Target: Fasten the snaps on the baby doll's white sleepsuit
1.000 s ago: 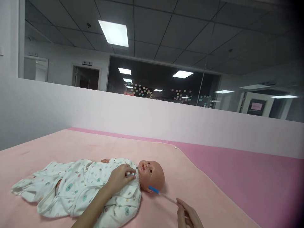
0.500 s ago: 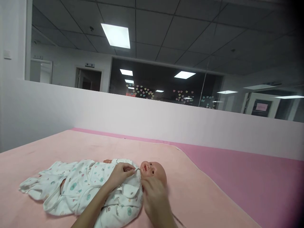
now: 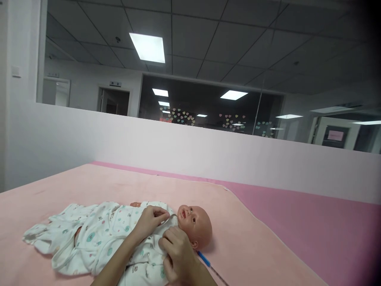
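Note:
A baby doll (image 3: 199, 224) lies on its back, head to the right, dressed in white baby clothes (image 3: 98, 234) printed with coloured spots and small figures. My left hand (image 3: 152, 219) rests on the chest, its thumb and fingers closed on the cloth near the collar. Closer to me, my right hand (image 3: 178, 251) has its fingers curled onto the clothes at the shoulder, just below the doll's chin. Beside the doll's ear lies a thin rod with a blue end (image 3: 204, 259), partly behind my right wrist; its kind is unclear.
A peach-coloured sheet (image 3: 253, 246) covers the padded surface, with a pink mat (image 3: 297, 214) showing along the right and back. Behind stands a low white wall (image 3: 193, 147) topped by a large window (image 3: 208, 47).
My right hand has moved from beside the doll's cheek down and left onto the clothes at the shoulder, uncovering the ear and the blue rod end. My left hand stays at the collar.

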{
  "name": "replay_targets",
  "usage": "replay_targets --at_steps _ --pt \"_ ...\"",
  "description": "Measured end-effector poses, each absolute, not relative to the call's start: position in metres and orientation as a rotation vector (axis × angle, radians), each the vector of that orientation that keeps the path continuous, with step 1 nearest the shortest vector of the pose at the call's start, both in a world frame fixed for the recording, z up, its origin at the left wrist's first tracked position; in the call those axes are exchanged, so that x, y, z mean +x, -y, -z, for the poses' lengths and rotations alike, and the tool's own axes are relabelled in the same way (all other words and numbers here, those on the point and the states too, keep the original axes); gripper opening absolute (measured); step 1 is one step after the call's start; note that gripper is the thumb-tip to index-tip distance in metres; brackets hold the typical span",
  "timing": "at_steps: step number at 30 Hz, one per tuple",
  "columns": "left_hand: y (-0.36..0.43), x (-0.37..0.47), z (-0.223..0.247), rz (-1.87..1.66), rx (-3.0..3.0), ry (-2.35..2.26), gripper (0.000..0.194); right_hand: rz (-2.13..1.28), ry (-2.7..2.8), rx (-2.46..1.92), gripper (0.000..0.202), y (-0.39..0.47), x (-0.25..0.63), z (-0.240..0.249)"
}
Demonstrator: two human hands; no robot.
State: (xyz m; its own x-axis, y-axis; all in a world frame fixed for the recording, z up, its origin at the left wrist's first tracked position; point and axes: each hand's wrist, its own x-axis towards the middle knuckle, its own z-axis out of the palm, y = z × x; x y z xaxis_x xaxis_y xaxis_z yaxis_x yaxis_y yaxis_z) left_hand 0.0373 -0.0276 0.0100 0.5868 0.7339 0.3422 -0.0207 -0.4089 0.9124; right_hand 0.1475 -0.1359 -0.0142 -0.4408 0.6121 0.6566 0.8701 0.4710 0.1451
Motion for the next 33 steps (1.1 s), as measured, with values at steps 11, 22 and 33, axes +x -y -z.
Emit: replay_targets --at_steps 11,22,33 --pt "0.035 0.033 -0.019 -0.885 1.759 -0.569 0.03 0.79 1.922 -1.098 0.014 0.125 0.153 0.02" --pt "0.032 0.03 -0.015 -0.806 1.807 -0.423 0.026 1.089 1.518 -1.185 0.012 0.121 0.15 0.013" --pt "0.037 0.019 -0.026 -0.652 1.921 -0.387 0.032 0.94 1.479 -1.265 0.009 0.119 0.148 0.016"
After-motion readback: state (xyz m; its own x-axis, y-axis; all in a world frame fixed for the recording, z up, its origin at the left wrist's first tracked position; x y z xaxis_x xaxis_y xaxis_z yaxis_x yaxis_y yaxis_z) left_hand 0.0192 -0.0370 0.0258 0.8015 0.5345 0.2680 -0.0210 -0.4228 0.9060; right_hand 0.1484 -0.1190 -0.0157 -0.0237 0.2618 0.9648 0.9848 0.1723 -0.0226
